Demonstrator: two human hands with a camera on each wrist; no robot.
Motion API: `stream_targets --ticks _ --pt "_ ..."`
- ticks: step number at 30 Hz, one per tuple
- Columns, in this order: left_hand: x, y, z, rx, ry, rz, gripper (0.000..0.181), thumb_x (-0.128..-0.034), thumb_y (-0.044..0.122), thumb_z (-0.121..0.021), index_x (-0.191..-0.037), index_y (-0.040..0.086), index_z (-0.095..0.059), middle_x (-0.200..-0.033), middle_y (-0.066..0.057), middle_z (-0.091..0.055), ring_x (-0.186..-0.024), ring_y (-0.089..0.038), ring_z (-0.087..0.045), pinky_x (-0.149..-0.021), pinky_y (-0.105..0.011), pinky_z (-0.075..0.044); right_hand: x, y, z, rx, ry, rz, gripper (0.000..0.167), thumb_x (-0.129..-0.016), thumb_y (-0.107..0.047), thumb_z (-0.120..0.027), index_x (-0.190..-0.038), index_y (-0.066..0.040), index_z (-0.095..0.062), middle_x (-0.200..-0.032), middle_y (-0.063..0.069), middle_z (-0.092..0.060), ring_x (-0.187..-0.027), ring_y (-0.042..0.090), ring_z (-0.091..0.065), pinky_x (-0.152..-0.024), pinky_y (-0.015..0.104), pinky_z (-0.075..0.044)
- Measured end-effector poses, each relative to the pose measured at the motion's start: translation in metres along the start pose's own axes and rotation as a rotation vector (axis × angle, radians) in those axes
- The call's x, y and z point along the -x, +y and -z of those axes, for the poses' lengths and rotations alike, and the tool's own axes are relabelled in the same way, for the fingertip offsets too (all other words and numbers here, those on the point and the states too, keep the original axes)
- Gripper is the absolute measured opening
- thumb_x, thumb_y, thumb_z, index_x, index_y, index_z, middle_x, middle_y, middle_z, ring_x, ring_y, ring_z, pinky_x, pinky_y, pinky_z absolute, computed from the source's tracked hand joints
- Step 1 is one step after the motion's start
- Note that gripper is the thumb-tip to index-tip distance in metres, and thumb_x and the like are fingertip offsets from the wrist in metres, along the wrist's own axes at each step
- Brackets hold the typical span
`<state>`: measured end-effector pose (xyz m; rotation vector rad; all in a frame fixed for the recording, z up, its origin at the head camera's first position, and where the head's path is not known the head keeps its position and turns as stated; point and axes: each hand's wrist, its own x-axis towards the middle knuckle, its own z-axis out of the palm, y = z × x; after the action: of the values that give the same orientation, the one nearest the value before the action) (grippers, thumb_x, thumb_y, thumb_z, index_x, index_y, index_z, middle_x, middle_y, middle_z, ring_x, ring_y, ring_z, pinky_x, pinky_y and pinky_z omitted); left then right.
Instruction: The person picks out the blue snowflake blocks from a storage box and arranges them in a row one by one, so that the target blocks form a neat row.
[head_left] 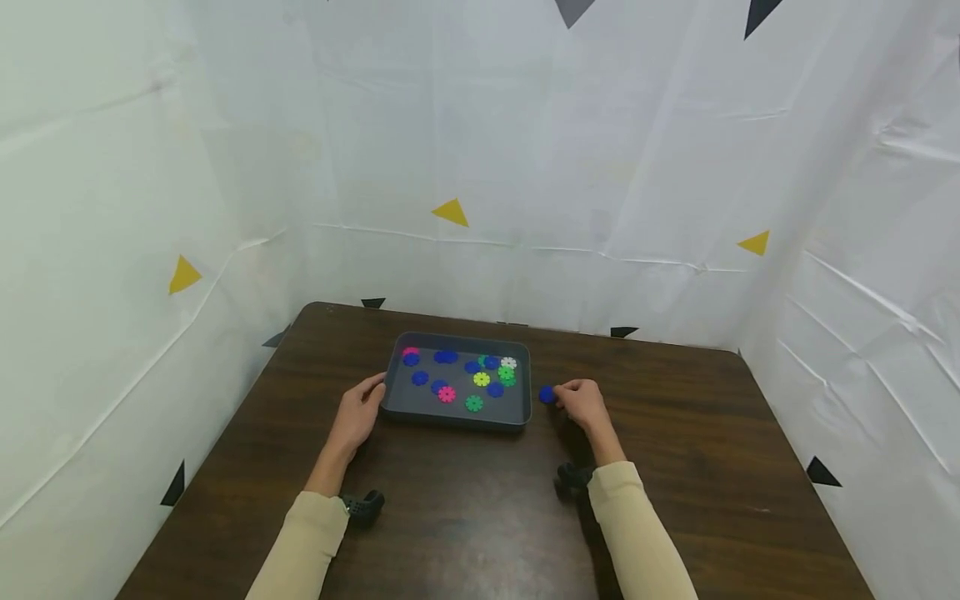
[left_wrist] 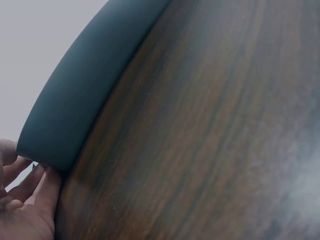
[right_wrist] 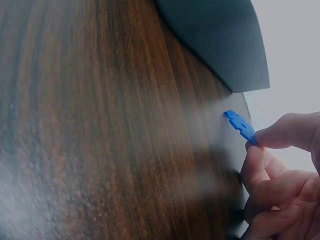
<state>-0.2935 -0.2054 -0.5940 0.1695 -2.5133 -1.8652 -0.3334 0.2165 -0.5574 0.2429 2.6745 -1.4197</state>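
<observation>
A dark grey tray (head_left: pixel 457 417) on the table holds several flower-shaped discs in blue, green, pink, yellow and white. The left hand (head_left: pixel 358 412) is at the tray's left edge; in the left wrist view its fingers (left_wrist: pixel 45 190) touch the corner of the tray wall (left_wrist: pixel 75 100). Just right of the tray, the right hand (head_left: pixel 587 406) pinches a blue disc (head_left: pixel 547 394) between thumb and fingertips. The right wrist view shows this blue disc (right_wrist: pixel 240 126) tilted, held at its edge, beside the tray's wall (right_wrist: pixel 220 40).
The brown wooden table (head_left: pixel 465 517) reaches to white sheeting (head_left: pixel 525 150) behind and at both sides, marked with yellow and black triangles. A dark device sits at each wrist, beside light sleeves.
</observation>
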Motion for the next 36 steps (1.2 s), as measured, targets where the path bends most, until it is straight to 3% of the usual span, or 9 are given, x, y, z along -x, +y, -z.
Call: stream_targets --ticks 6,13,31,36 --pt "0.0015 0.0009 -0.0002 0.004 -0.007 -0.011 0.048 -0.1174 0.031 -0.046 -0.161 0.012 -0.050 -0.166 -0.016 -0.049 -0.156 -0.036 -0.043 -0.128 -0.058 -0.035 -0.0005 -0.0034 0.0006 0.107 0.004 -0.034 0.033 -0.107 -0.030 -0.064 -0.110 0.000 -0.077 -0.096 0.010 -0.075 -0.095 0.028 -0.067 -0.082 0.040 -0.051" --pt "0.0037 0.0050 0.0010 -0.016 -0.021 -0.028 0.049 -0.1177 0.031 -0.045 -0.162 0.010 -0.049 -0.167 -0.018 -0.048 -0.156 -0.039 -0.042 -0.127 -0.059 -0.036 -0.0012 -0.0037 0.0003 0.155 0.015 -0.066 0.032 -0.107 -0.035 -0.063 -0.109 -0.005 -0.076 -0.094 0.006 -0.074 -0.090 0.026 -0.066 -0.077 0.041 -0.049" --pt "0.0025 0.0052 -0.0028 -0.011 -0.002 -0.012 0.049 -0.1178 0.031 -0.044 -0.162 0.010 -0.049 -0.166 -0.018 -0.048 -0.157 -0.039 -0.041 -0.128 -0.059 -0.034 0.0032 -0.0017 0.0034 0.021 0.047 -0.009 0.032 -0.109 -0.029 -0.059 -0.109 0.001 -0.071 -0.088 0.009 -0.073 -0.087 0.025 -0.064 -0.075 0.033 -0.049" --pt "0.0022 0.0046 -0.0020 -0.016 -0.002 -0.020 0.048 -0.1179 0.030 -0.044 -0.161 0.010 -0.049 -0.167 -0.018 -0.047 -0.157 -0.039 -0.041 -0.129 -0.058 -0.034 0.0050 -0.0076 0.0004 -0.035 0.092 0.056 0.032 -0.108 -0.028 -0.062 -0.110 0.002 -0.073 -0.091 0.010 -0.074 -0.086 0.022 -0.064 -0.074 0.030 -0.048"
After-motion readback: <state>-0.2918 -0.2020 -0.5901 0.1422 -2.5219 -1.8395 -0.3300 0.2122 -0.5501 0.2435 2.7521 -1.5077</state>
